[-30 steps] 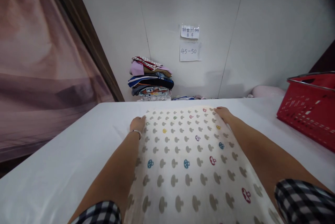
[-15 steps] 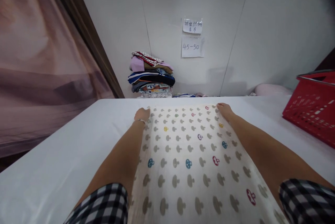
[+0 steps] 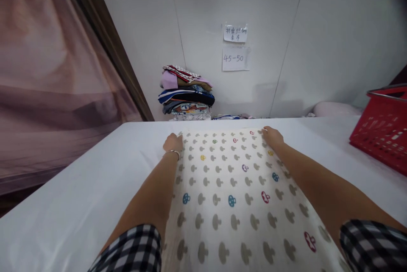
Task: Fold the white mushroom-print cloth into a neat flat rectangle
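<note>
So the mushroom-print cloth is spread over the white desk, left hand and right hand each pinching a far corner. Uneven pulling could skew it, and a loose pinch might lose a corner.

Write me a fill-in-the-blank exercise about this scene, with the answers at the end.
1. The left hand and right hand are at the far corners of a pale cloth printed with rows of ____.
2. Of the two hands, the ____ one wears a bracelet.
3. The lower paper on the wall reads "____".
4. The basket at the far right is coloured ____.

Missing words: mushrooms; left; 45-50; red.
</note>
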`<state>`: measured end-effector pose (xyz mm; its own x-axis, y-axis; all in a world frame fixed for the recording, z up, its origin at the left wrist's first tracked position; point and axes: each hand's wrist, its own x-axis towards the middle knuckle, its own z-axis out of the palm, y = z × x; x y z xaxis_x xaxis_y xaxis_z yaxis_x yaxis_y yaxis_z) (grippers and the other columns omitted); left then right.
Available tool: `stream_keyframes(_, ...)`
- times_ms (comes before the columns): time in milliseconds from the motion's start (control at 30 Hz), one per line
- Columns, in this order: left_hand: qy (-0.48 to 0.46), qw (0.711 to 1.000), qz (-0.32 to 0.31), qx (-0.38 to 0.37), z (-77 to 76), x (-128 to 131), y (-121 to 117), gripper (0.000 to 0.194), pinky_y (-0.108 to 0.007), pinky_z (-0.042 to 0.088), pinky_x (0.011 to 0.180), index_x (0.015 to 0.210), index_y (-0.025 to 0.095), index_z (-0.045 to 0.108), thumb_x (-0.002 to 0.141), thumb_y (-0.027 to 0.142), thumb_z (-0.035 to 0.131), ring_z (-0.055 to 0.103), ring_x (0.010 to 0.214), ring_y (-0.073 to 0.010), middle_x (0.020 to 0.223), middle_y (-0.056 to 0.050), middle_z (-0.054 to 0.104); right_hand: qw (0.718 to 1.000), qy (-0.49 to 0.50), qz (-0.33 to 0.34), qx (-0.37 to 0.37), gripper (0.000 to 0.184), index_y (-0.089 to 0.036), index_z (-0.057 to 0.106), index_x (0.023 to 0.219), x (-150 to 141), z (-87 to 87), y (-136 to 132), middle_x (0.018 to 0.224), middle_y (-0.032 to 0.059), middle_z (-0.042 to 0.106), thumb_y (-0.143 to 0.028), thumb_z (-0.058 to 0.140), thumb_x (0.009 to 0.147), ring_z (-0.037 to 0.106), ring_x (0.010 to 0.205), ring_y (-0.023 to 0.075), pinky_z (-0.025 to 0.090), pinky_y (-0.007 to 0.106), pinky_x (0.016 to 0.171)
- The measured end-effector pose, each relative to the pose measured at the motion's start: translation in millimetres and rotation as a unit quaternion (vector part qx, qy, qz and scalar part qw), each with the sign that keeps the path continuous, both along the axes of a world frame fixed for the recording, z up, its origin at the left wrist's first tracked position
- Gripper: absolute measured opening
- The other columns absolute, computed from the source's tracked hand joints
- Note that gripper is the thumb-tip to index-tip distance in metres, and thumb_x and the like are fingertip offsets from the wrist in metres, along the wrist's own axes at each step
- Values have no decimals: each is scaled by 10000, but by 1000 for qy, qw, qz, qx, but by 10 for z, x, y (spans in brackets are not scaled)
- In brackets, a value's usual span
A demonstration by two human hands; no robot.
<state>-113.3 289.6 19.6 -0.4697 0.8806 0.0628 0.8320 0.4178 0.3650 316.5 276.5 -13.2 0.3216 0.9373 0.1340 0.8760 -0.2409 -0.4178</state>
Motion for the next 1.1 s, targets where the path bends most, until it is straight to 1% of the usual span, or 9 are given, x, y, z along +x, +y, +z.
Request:
stream_keyframes(67,36,998,-32,29,11,59,-22,430,-394,436,882,1184,151,537,890,441,420,520,1150,-300,1254,-172,558,1000,-25,8,-11,368,-177,590,1194,-37,45,-37,1166,150,614,-322,390,921,544,1108,285,412,401,913)
stream_keyframes(167,96,983,-142,66,-21,138,-74,473,-412,344,1018,1286,160,476,907,432,398,388,1290,-283,1391,-146,453,998,-59,34,-7,343,-177,594,1175,-133,114,-108,1216,149,582,-277,390,919,494,1169,284,379,404,960)
stream_keyframes(300,113,960,-256,13,-163,182,-123,531,-459,144,1124,1374,226,398,918,491,343,182,1406,-253,1527,-77,259,968,-133,200,76,400,-162,492,1282,-333,95,-208,1389,127,453,-287,347,931,340,1313,247,261,376,1071)
stream_keyframes(367,100,961,-257,-32,-237,183,-116,586,-490,101,1125,1396,238,374,906,553,304,137,1418,-262,1541,-75,217,955,-143,251,66,444,-163,452,1304,-407,37,-218,1424,124,411,-379,364,927,291,1341,251,236,387,1084)
stream_keyframes(467,91,963,-246,-57,-301,175,-90,659,-504,88,1123,1424,229,335,890,606,255,119,1423,-265,1546,-79,199,970,-120,209,-2,464,-186,497,1215,-438,-26,-150,1351,116,477,-500,330,917,345,1294,275,267,450,1048)
stream_keyframes(667,99,961,-250,-57,-290,169,-100,705,-493,95,1127,1440,214,310,878,629,220,120,1424,-255,1549,-72,189,977,-118,168,-65,460,-200,518,1166,-438,31,9,1321,102,486,-502,278,917,371,1258,256,279,473,1021)
stream_keyframes(800,107,960,-251,-57,-287,175,-113,716,-495,109,1126,1441,203,311,875,632,209,120,1424,-256,1548,-70,191,975,-147,159,-43,516,-188,504,1219,-444,11,-53,1347,119,469,-518,246,917,336,1292,269,246,468,1043)
stream_keyframes(933,108,961,-250,-55,-299,170,-96,725,-497,108,1128,1441,200,311,871,634,199,121,1425,-249,1549,-65,188,972,-147,171,-64,604,-204,384,1363,-428,-38,-83,1472,100,339,-564,239,900,237,1361,278,212,476,1070)
stream_keyframes(1100,101,961,-250,-56,-315,155,-87,735,-508,106,1126,1444,210,308,863,646,195,124,1424,-250,1549,-53,189,974,-139,166,-69,602,-204,416,1344,-466,-18,-122,1467,102,354,-563,221,902,241,1365,276,207,485,1079)
